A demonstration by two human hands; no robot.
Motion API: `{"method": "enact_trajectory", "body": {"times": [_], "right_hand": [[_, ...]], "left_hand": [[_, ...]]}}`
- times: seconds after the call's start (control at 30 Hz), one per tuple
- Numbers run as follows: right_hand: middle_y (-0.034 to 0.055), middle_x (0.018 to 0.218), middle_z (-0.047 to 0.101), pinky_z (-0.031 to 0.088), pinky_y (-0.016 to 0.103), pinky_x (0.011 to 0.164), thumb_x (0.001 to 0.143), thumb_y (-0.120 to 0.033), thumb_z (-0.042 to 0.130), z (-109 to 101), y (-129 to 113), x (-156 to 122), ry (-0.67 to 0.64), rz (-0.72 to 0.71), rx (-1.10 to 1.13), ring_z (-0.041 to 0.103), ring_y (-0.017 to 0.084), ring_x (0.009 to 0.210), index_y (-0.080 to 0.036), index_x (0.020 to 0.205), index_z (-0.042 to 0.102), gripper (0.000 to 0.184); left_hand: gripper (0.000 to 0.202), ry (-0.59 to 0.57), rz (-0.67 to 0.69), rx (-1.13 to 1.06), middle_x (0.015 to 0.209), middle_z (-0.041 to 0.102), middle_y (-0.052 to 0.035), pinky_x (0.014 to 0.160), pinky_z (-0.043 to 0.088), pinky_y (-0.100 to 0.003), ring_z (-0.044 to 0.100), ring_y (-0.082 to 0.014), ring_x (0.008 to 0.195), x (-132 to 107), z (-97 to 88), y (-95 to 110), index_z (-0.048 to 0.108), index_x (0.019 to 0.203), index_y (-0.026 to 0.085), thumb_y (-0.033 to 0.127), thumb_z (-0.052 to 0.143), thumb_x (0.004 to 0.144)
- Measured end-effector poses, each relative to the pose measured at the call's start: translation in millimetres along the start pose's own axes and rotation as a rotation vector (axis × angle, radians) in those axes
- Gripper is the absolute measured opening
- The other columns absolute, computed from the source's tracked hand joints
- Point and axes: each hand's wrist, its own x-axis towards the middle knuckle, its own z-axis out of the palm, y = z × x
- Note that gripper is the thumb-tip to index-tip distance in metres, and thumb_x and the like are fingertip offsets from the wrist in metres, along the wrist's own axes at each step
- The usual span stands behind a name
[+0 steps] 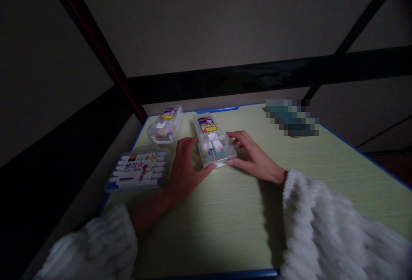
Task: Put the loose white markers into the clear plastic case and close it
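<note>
A clear plastic marker case (210,127) with a yellow, red and blue label lies in the middle of the table, its near flap (222,155) slanting over several white markers with coloured ends. On its left, my left hand (185,168) curls its fingers along the side, thumb at the near edge. My right hand (254,158) holds the opposite side, fingertips near the flap's hinge and thumb at the near right corner. Both hands seem to touch the case; the left fingertips are partly hidden.
A similar clear case (165,123) lies at the back left. Nearer, a flat clear box of white markers (138,168) sits beside my left forearm. At the back right is a blurred teal item (289,117). Blue edging (370,158) borders the pale table (225,220).
</note>
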Motion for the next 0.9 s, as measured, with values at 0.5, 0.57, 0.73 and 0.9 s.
{"method": "enact_trajectory", "body": {"times": [0.5,0.57,0.73,0.9], "right_hand": [[0.0096,0.100,0.054,0.044,0.040,0.079,0.082,-0.035,0.056,3.1,-2.5,2.3,0.045,0.051,0.102,0.052,0.022,0.092,-0.017,0.109,0.046,0.034],[0.0086,0.097,0.055,0.044,0.039,0.079,0.082,-0.033,0.056,3.9,-2.7,2.4,0.061,0.059,0.116,0.052,0.021,0.090,-0.017,0.104,0.047,0.029],[0.0070,0.091,0.055,0.044,0.036,0.075,0.081,-0.033,0.056,4.7,-3.0,2.2,0.083,0.061,0.150,0.052,0.018,0.083,-0.017,0.096,0.048,0.023],[0.0051,0.086,0.055,0.045,0.033,0.072,0.080,-0.036,0.058,4.7,-2.6,2.3,0.079,0.065,0.184,0.052,0.017,0.079,-0.018,0.091,0.047,0.024]], "left_hand": [[0.049,-0.053,-0.072,-0.086,0.095,0.050,-0.0023,0.072,0.049,-0.029,0.053,-0.0157,0.081,1.7,2.1,-1.4,0.045,0.112,0.019,0.014,0.070,0.070],[0.044,-0.027,-0.053,-0.105,0.092,0.051,-0.0015,0.071,0.048,-0.027,0.053,-0.0153,0.081,1.7,2.0,-2.3,0.047,0.109,0.018,0.013,0.068,0.071],[0.038,-0.017,-0.027,-0.132,0.088,0.052,-0.0007,0.067,0.047,-0.025,0.053,-0.0143,0.078,2.4,1.1,-2.2,0.050,0.104,0.017,0.012,0.067,0.071],[0.035,0.002,-0.022,-0.162,0.082,0.053,0.0007,0.064,0.045,-0.023,0.052,-0.0125,0.071,2.7,1.1,-2.2,0.051,0.100,0.016,0.012,0.068,0.070]]}}
